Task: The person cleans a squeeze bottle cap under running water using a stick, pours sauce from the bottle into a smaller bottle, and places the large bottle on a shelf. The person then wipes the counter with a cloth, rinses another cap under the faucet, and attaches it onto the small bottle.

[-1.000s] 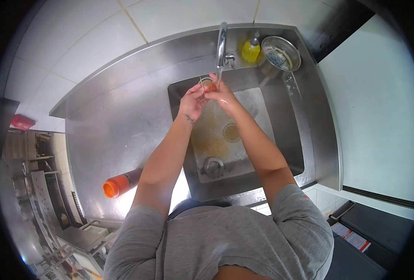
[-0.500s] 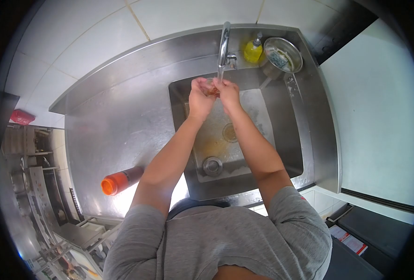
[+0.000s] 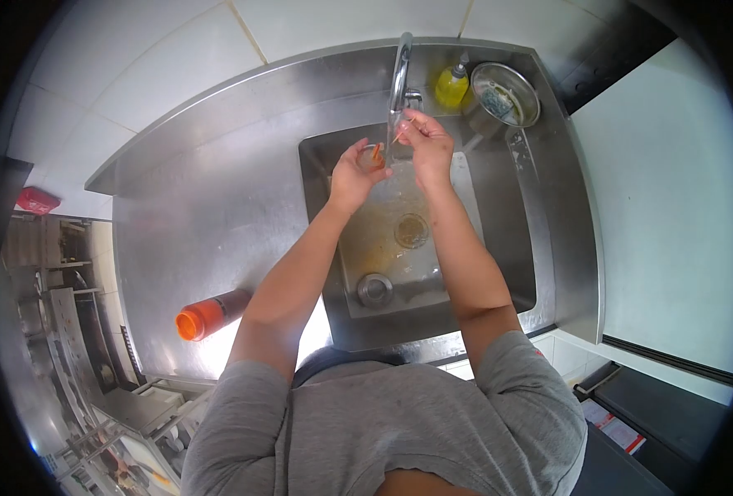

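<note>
Over the far end of the sink, my left hand (image 3: 353, 175) is closed round a small clear cup-like piece (image 3: 373, 155) with orange residue on it. My right hand (image 3: 429, 147) pinches a small thin orange piece (image 3: 405, 131), too small to name, close beside the faucet (image 3: 400, 73). Water runs down from the spout between my two hands. Below them lies the steel sink (image 3: 511, 248), its floor stained yellowish around the drain. A loose round metal strainer (image 3: 374, 290) rests near the front of the basin.
An orange bottle (image 3: 211, 315) with an uncapped mouth lies on the steel counter (image 3: 209, 207) at the left. Behind the sink stand a yellow soap pump bottle (image 3: 451, 87) and a metal bowl (image 3: 507, 95) with a scrubber inside. White tiled wall rises at the back.
My hands were together under the faucet and have moved apart. The right has risen toward the spout with the orange piece; the left keeps the clear piece slightly lower.
</note>
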